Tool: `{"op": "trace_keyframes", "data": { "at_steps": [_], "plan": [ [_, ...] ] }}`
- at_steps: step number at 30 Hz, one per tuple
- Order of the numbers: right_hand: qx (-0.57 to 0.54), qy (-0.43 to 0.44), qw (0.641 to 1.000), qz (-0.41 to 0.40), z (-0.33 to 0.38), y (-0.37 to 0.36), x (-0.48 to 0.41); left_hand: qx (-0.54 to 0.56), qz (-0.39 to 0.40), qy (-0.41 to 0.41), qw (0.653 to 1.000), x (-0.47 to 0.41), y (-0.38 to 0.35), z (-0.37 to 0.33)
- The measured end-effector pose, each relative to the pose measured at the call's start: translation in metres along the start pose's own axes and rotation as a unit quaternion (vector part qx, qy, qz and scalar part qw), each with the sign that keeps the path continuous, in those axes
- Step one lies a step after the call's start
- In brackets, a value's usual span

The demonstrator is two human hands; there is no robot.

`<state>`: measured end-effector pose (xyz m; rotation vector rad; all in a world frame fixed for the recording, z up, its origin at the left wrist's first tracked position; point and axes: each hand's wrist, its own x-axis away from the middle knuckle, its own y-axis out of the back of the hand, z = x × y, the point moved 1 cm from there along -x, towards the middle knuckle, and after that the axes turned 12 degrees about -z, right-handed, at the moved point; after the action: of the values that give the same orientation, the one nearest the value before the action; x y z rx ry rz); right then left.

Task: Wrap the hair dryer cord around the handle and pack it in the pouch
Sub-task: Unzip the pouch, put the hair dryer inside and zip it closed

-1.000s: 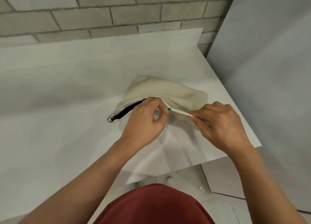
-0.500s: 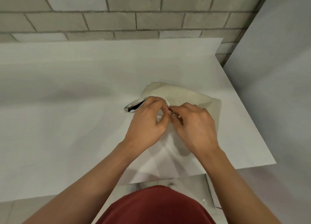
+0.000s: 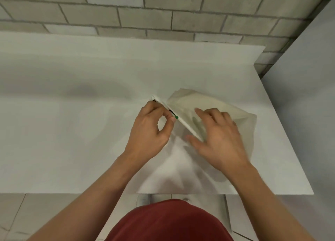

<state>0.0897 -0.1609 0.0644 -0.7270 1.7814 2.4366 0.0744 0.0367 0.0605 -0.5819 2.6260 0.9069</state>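
Observation:
A beige cloth pouch [image 3: 213,103] lies on the white table [image 3: 72,132], right of the middle. Its zipper edge runs diagonally from upper left to lower right. My left hand [image 3: 152,130] pinches the small green zipper pull [image 3: 176,117] on that edge between thumb and forefinger. A thin dark sliver shows in the slit just beside the pull. My right hand [image 3: 217,139] rests flat on the pouch with its fingers spread, pressing the cloth down. The hair dryer and its cord are hidden inside the pouch.
A grey brick wall [image 3: 163,10] stands behind the table. A pale panel [image 3: 308,96] rises along the right side. The table's front edge [image 3: 181,193] is close to my body, with tiled floor below.
My right hand has let go of the zipper end and now lies flat and open on the pouch. The dark opening has shrunk to a sliver, and the pouch has turned more diagonal.

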Motion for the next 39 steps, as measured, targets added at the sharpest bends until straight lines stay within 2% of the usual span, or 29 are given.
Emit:
{"op": "trace_keyframes", "data": {
  "at_steps": [5,10,15,16,18,20,21,23,25,28,30,33,37,39],
  "plan": [
    [-0.010,0.057,0.993,-0.103,0.027,-0.022,-0.010,-0.019,0.013,-0.007,1.000,-0.002,0.002,0.002],
    [-0.009,0.055,0.994,-0.097,0.006,-0.015,-0.002,-0.053,-0.016,0.002,0.998,-0.012,0.020,0.020],
    [-0.036,0.060,0.992,-0.105,0.005,-0.010,0.000,-0.002,-0.049,0.074,0.996,-0.022,0.031,0.040],
    [-0.039,0.058,0.992,-0.107,0.007,-0.010,0.000,0.042,-0.035,0.096,0.994,-0.021,0.029,0.042],
    [-0.048,0.049,0.992,-0.107,0.008,-0.008,-0.001,0.136,0.052,0.142,0.979,-0.017,0.022,0.044],
    [-0.060,0.043,0.992,-0.106,0.008,-0.006,-0.001,0.148,0.140,0.142,0.969,-0.013,0.011,0.048],
    [-0.065,0.042,0.991,-0.108,0.007,-0.005,0.000,0.156,0.155,0.138,0.966,-0.013,0.006,0.048],
    [-0.068,0.046,0.990,-0.113,0.003,-0.004,0.005,0.195,0.139,0.146,0.960,-0.018,-0.003,0.047],
    [-0.033,0.041,0.996,-0.073,-0.007,-0.006,0.016,0.232,0.118,0.151,0.954,-0.026,-0.008,0.044],
    [0.022,-0.004,0.997,0.070,-0.043,-0.006,0.041,0.252,0.097,0.146,0.952,-0.039,-0.013,0.043],
    [0.029,-0.029,0.990,0.133,-0.077,0.006,0.056,0.257,0.095,0.149,0.950,-0.044,-0.016,0.046],
    [-0.034,-0.093,0.975,0.197,-0.119,0.041,0.064,0.249,0.097,0.147,0.952,-0.049,-0.020,0.050],
    [-0.157,-0.197,0.961,0.110,-0.148,0.067,0.065,0.262,0.111,0.161,0.945,-0.050,-0.026,0.053],
    [-0.226,-0.257,0.938,0.055,-0.152,0.067,0.063,0.254,0.114,0.166,0.946,-0.051,-0.028,0.056]
  ]
}}
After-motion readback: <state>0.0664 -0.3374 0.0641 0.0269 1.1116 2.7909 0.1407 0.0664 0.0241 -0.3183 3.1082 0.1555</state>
